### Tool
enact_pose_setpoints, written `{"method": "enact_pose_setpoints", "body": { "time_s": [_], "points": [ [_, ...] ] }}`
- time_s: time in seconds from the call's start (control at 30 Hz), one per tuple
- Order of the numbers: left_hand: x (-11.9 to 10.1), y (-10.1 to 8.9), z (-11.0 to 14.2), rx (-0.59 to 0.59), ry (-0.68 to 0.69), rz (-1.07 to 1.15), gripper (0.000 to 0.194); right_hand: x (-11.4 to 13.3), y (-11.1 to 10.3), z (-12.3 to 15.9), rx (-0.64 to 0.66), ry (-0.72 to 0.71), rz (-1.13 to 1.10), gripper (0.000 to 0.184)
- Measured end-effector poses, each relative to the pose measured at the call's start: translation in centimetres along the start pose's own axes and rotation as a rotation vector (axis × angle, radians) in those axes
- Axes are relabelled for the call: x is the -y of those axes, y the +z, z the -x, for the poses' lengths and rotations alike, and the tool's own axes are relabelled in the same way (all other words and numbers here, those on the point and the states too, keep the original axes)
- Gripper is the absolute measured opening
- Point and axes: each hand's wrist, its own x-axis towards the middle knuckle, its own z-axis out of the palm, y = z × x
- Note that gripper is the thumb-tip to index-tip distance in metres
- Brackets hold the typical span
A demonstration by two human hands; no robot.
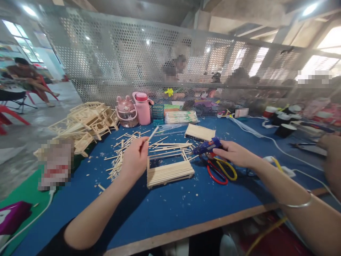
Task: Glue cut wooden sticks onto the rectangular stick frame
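Observation:
Between thumb and fingers, my left hand (pixel 135 156) pinches a thin wooden stick (pixel 152 133), held slanting upward. My right hand (pixel 236 153) grips a blue glue gun (pixel 206 146), its nozzle pointing left toward a small wooden frame. That stick-built frame (pixel 170 172) stands on the blue table in front of me, with a slatted top and an open part at the back. Scissors (pixel 217 172) with red and yellow handles lie just below the glue gun. Many loose sticks (pixel 117 163) are scattered behind and beside my left hand.
Finished stick structures (pixel 87 124) are piled at the left edge. A slatted wooden piece (pixel 200 132), a pink bottle (pixel 144 110) and packed sticks (pixel 181 116) stand farther back, before a perforated metal screen (pixel 112 60). White cables (pixel 279 145) cross the right side, near another person's arm (pixel 331 163).

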Motion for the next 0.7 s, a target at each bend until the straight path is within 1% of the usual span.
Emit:
{"method": "enact_pose_setpoints", "body": {
  "time_s": [0.07,0.13,0.23,0.3,0.47,0.6,0.7],
  "points": [
    [1.5,-0.5,0.4,0.028,-0.087,-0.009,0.036,0.1,0.2,-0.1,0.005,-0.005,0.026,0.038],
    [2.8,-0.5,1.0,0.1,-0.153,-0.011,0.036,0.3,0.4,-0.2,0.007,-0.011,0.042,0.036],
    [3.8,-0.1,1.5,0.214,-0.201,0.008,0.037,0.4,0.7,-0.4,-0.007,-0.022,0.077,0.033],
    [3.8,0.1,1.7,0.242,-0.202,0.023,0.038,0.4,0.8,-0.5,-0.027,-0.03,0.102,0.031],
    [3.5,0.5,1.9,0.242,-0.166,0.045,0.035,0.5,1.1,-0.8,-0.038,-0.026,0.128,0.03],
    [3.2,0.6,2.2,0.27,-0.176,0.065,0.033,0.5,1.1,-0.9,-0.038,-0.02,0.173,0.031],
    [2.9,0.6,2.3,0.257,-0.185,0.078,0.033,0.4,1.0,-1.0,-0.02,-0.013,0.189,0.032]
  ]
}}
